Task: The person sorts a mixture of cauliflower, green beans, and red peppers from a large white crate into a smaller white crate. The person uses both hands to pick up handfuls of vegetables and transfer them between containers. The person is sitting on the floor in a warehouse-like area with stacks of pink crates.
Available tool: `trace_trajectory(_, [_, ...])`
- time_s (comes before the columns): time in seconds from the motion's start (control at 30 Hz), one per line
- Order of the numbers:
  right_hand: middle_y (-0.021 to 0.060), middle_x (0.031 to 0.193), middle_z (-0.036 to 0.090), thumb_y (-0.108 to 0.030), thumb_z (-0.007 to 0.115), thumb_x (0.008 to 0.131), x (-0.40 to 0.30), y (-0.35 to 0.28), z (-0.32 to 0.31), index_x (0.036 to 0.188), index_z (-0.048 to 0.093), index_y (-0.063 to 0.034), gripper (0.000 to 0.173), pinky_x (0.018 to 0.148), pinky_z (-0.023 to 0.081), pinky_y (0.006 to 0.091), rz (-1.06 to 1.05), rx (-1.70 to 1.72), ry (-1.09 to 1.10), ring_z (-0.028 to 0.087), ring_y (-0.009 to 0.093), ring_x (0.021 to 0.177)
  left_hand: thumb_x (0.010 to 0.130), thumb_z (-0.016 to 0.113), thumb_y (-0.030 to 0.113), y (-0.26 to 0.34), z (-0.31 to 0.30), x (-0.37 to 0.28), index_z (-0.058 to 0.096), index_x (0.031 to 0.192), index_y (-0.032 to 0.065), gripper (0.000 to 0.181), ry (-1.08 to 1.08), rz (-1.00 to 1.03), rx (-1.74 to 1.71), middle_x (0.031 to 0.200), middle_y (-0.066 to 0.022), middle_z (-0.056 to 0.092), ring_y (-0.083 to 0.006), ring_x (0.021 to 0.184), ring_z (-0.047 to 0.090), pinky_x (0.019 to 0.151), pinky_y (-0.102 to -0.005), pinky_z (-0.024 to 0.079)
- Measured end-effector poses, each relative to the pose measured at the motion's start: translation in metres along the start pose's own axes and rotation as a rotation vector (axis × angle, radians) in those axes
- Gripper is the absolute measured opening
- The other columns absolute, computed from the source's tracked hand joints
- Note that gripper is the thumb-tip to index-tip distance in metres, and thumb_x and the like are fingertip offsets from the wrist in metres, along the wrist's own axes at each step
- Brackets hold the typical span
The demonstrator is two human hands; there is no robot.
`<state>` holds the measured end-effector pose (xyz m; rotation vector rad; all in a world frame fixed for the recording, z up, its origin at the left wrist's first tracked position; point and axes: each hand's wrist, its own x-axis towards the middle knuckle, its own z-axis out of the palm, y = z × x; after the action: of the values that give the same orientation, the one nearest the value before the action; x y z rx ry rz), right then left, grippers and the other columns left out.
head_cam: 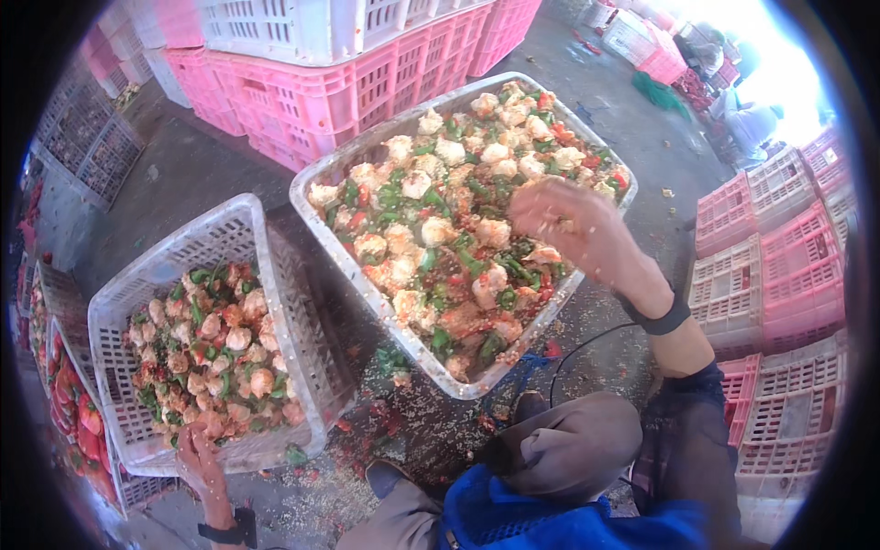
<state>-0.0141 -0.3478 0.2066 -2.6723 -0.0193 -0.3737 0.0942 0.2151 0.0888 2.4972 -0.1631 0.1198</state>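
A large rectangular plastic crate point(385, 309) stands before me, filled with pale seedy pepper cores, green stems and red pepper scraps. My right hand point(567, 223), slightly blurred, is over the right side of this heap; whether its fingers grip anything cannot be told. To the left, a white slatted plastic basket point(192, 240) holds more round pepper cores point(237, 338) with green stems. My left hand point(198, 454) is at this basket's near rim, fingers bent over the edge by the cores; its hold is unclear. Black bands circle both wrists.
Pink crates point(289, 103) are stacked beyond the large crate, with pink and white crates point(801, 261) at right. A basket of red peppers point(86, 419) stands far left. Seeds and scraps litter the floor point(412, 426). Other people point(749, 127) sit at upper right.
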Motion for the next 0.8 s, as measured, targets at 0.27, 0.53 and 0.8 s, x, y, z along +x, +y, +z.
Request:
trace_trajectory(0.27, [0.0108, 0.084, 0.060, -0.030, 0.063, 0.086, -0.037, 0.039, -0.031, 0.105, 0.062, -0.0111, 0.027, 0.069, 0.046, 0.0425, 0.381, -0.309, 0.051, 0.062, 0.030, 0.079, 0.094, 0.043, 0.021, 0.003, 0.001, -0.003, 0.060, 0.094, 0.0009, 0.026, -0.045, -0.045, -0.014, 0.070, -0.0095, 0.056, -0.0204, 0.060, 0.054, 0.055, -0.0328, 0.042])
trace_trajectory(0.53, [0.0087, 0.089, 0.062, -0.038, 0.065, 0.083, -0.041, 0.040, 0.005, 0.102, 0.064, -0.0113, 0.032, 0.067, 0.048, 0.0392, 0.208, -0.153, -0.220, 0.062, 0.027, 0.077, 0.092, 0.045, 0.019, 0.000, 0.006, -0.001, 0.061, 0.089, 0.0043, 0.022, 0.097, 0.171, 0.116, 0.068, -0.0119, 0.060, -0.0196, 0.051, 0.056, 0.049, -0.0343, 0.043])
trace_trajectory(0.8, [0.0102, 0.093, 0.065, -0.025, 0.065, 0.083, 0.095, 0.020, 0.026, 0.103, 0.064, -0.0085, 0.025, 0.066, 0.049, 0.0380, -0.181, -0.182, 0.051, 0.062, 0.028, 0.072, 0.090, 0.045, 0.018, 0.009, -0.005, -0.002, 0.062, 0.084, 0.0047, 0.022, 0.056, -0.036, 0.045, 0.056, -0.0097, 0.057, -0.0203, 0.050, 0.058, 0.050, -0.0348, 0.044])
